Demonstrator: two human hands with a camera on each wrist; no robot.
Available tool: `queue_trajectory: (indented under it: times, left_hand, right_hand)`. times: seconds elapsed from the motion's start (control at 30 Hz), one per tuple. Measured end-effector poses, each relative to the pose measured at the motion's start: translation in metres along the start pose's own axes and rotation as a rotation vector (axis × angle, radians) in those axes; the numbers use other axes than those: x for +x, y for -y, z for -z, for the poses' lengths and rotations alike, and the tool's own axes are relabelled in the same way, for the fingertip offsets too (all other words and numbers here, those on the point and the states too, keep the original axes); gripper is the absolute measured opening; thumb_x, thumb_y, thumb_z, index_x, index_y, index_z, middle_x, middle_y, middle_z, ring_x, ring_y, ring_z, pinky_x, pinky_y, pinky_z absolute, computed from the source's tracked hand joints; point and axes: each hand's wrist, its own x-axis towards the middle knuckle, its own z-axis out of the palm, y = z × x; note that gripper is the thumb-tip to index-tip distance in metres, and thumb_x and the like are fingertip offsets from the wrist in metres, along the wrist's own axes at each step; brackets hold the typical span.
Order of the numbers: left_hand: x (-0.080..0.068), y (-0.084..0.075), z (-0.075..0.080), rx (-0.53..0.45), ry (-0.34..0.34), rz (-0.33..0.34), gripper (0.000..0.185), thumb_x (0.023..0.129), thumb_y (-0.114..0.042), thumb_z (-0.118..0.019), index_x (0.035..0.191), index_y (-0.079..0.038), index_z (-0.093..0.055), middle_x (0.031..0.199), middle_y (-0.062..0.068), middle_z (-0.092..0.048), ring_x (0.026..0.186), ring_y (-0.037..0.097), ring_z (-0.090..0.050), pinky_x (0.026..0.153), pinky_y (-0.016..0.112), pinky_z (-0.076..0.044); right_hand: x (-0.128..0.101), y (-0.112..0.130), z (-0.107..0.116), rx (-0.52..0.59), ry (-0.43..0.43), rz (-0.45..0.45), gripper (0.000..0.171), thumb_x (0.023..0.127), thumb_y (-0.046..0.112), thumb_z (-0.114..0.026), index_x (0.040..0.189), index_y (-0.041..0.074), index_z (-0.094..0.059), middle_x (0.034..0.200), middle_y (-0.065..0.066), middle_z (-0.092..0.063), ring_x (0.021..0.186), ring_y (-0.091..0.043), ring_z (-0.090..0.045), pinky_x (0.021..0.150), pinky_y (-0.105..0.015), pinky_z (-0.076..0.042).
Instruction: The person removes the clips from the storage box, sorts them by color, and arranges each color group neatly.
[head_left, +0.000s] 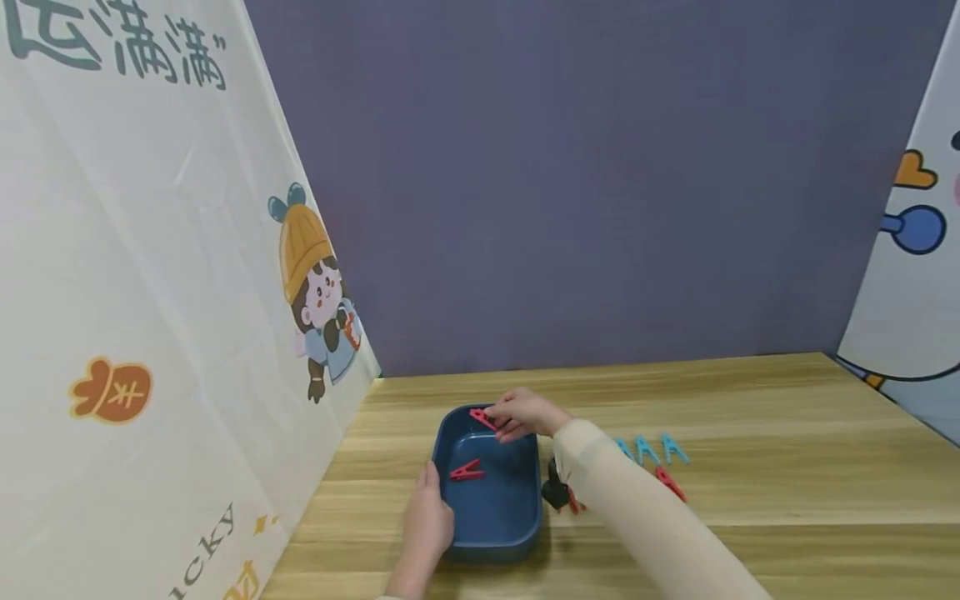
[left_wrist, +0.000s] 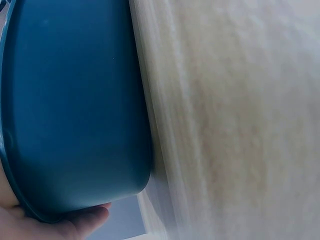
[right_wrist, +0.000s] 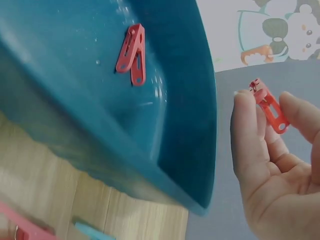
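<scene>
A dark blue plastic basin stands on the table. My left hand grips its left rim; in the left wrist view, fingers show against the outer wall at its end. Over the basin's far end, my right hand pinches a red clothespin between thumb and fingertips. Another red clothespin lies on the basin floor, towards the left side.
Several light blue clothespins lie in a row on the wooden table, right of the basin. A red clothespin lies nearer; more red shows beside the right sleeve. A printed white sheet borders the left side.
</scene>
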Motion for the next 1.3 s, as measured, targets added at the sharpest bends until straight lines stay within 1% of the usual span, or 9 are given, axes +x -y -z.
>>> queue_trajectory:
  times: [0.1,0.3,0.53,0.67,0.8,0.97,1.07,1.13,1.3]
  left_hand:
    - [0.000,0.000,0.000,0.000,0.017,0.017,0.052,0.078,0.013,-0.047,0.129,0.017,-0.039,0.129,0.031,-0.042,0.117,0.043,-0.044,0.096,0.051,-0.037]
    - [0.000,-0.002,0.000,-0.003,0.027,0.025,0.052,0.079,0.013,-0.046,0.130,0.017,-0.038,0.130,0.031,-0.041,0.118,0.043,-0.042,0.097,0.051,-0.036]
    - [0.001,-0.002,0.000,0.011,0.015,0.015,0.051,0.079,0.013,-0.046,0.129,0.017,-0.039,0.130,0.032,-0.042,0.118,0.043,-0.043,0.097,0.051,-0.036]
    - [0.001,-0.003,-0.001,0.018,0.014,0.022,0.051,0.079,0.012,-0.047,0.129,0.017,-0.039,0.130,0.031,-0.042,0.117,0.043,-0.044,0.096,0.051,-0.037]
    - [0.001,-0.004,-0.003,0.024,0.012,0.026,0.051,0.078,0.012,-0.047,0.129,0.017,-0.039,0.129,0.032,-0.042,0.116,0.043,-0.044,0.095,0.051,-0.038]
    - [0.002,-0.003,-0.003,0.025,-0.001,0.000,0.051,0.077,0.013,-0.047,0.128,0.018,-0.039,0.128,0.032,-0.043,0.116,0.043,-0.044,0.096,0.051,-0.038]
    - [0.002,-0.003,-0.003,0.027,-0.007,-0.023,0.051,0.076,0.013,-0.047,0.127,0.019,-0.040,0.127,0.033,-0.043,0.116,0.043,-0.045,0.095,0.050,-0.039]
    - [0.002,-0.003,-0.004,0.028,-0.009,-0.030,0.051,0.076,0.013,-0.047,0.126,0.019,-0.040,0.127,0.032,-0.044,0.115,0.043,-0.045,0.095,0.050,-0.039]
    - [0.001,-0.002,-0.003,0.030,0.001,-0.009,0.052,0.076,0.012,-0.047,0.128,0.018,-0.040,0.128,0.031,-0.043,0.115,0.042,-0.045,0.095,0.050,-0.039]
  right_hand:
    - [-0.004,0.000,0.007,0.010,-0.006,0.005,0.018,0.088,0.012,-0.059,0.095,-0.005,-0.054,0.086,-0.020,-0.057,0.068,-0.024,-0.064,0.065,-0.035,-0.056]
    - [-0.013,0.000,0.020,0.035,-0.017,0.008,0.023,0.089,0.009,-0.056,0.103,-0.009,-0.054,0.088,-0.021,-0.056,0.081,-0.035,-0.064,0.068,-0.037,-0.056]
    - [-0.016,-0.003,0.036,0.041,-0.041,0.026,0.024,0.089,0.009,-0.056,0.104,-0.009,-0.052,0.089,-0.019,-0.054,0.078,-0.032,-0.064,0.068,-0.036,-0.056]
    - [-0.021,-0.004,0.046,0.049,-0.047,0.043,0.023,0.090,0.007,-0.054,0.105,-0.011,-0.051,0.091,-0.021,-0.055,0.082,-0.037,-0.063,0.071,-0.038,-0.056]
    - [-0.027,-0.006,0.058,0.060,-0.052,0.052,0.025,0.092,0.007,-0.052,0.107,-0.012,-0.049,0.090,-0.020,-0.053,0.078,-0.032,-0.063,0.073,-0.039,-0.055]
    - [-0.033,-0.009,0.071,0.055,-0.070,0.053,0.028,0.092,0.009,-0.052,0.110,-0.013,-0.048,0.093,-0.020,-0.052,0.075,-0.027,-0.063,0.072,-0.038,-0.055]
    - [-0.036,-0.011,0.079,0.063,-0.073,0.056,0.029,0.092,0.010,-0.053,0.109,-0.013,-0.048,0.094,-0.020,-0.051,0.080,-0.031,-0.063,0.074,-0.039,-0.055]
    - [-0.040,-0.012,0.084,0.068,-0.058,0.078,0.028,0.091,0.011,-0.054,0.107,-0.011,-0.049,0.093,-0.020,-0.051,0.083,-0.032,-0.062,0.075,-0.038,-0.055]
    - [-0.048,-0.013,0.095,0.092,-0.002,0.131,0.027,0.089,0.016,-0.058,0.099,-0.008,-0.051,0.088,-0.019,-0.051,0.084,-0.033,-0.062,0.073,-0.036,-0.055]
